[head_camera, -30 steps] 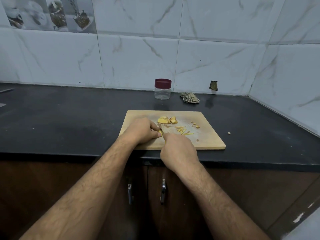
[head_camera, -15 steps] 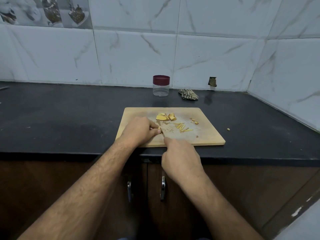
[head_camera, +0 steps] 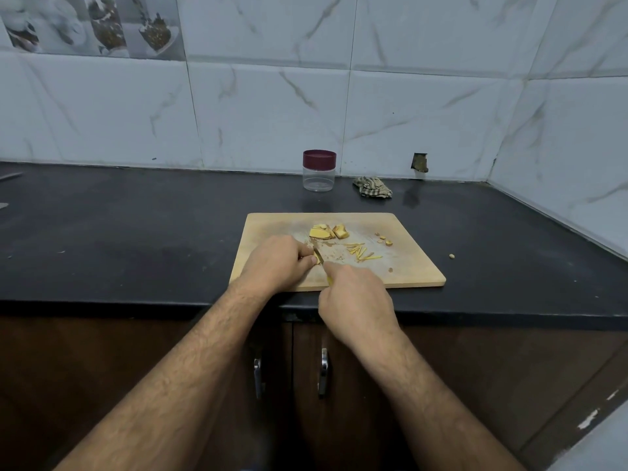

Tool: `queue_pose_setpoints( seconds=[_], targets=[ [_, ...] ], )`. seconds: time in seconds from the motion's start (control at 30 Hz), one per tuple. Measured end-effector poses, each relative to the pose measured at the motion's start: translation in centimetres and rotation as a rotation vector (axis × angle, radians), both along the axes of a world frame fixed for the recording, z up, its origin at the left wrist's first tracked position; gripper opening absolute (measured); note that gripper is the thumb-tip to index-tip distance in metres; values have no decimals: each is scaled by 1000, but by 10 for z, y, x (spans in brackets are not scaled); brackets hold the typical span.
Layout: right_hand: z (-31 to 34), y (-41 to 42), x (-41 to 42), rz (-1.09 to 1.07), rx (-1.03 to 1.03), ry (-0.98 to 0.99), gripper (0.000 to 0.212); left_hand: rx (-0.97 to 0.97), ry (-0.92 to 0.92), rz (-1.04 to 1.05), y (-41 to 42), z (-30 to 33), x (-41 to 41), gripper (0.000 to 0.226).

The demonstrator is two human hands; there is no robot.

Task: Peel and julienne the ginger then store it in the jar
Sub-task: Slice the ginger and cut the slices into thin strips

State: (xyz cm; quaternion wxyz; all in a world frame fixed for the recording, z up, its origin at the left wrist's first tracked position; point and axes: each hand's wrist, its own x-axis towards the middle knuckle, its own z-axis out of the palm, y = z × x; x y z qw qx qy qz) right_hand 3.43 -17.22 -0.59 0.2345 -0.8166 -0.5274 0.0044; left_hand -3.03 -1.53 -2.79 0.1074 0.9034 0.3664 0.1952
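Left hand [head_camera: 277, 263] pinches a ginger slice [head_camera: 317, 257] on the cutting board [head_camera: 411, 266] — right hand [head_camera: 355, 294], at 5 o'clock, grips the knife [head_camera: 323, 263].

Along the back of the counter

A crumpled checked cloth [head_camera: 372, 191] lies on the black counter [head_camera: 136, 232]; two cupboard handles [head_camera: 323, 372] below.

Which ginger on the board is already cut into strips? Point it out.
The loose pile of thin ginger strips, right of the knife. The ginger chunks behind are thick slabs, and the left hand pinches an uncut slice.
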Motion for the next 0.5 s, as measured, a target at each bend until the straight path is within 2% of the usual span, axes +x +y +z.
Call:
queue_pose_setpoints(
  seconds=[0.23, 0.4, 0.5],
  targets=[
    [-2, 7, 0, -7, -23, -28, 36, -18, -18, 4, 1, -2, 0, 25],
    [6, 13, -4, -12, -56, -47, 41, 9, -13, 25, -2, -1, 1, 25],
    [3, 1, -3, 2, -86, -63, 30, 50, -12, 61, -2, -4, 0, 25]
  ],
)
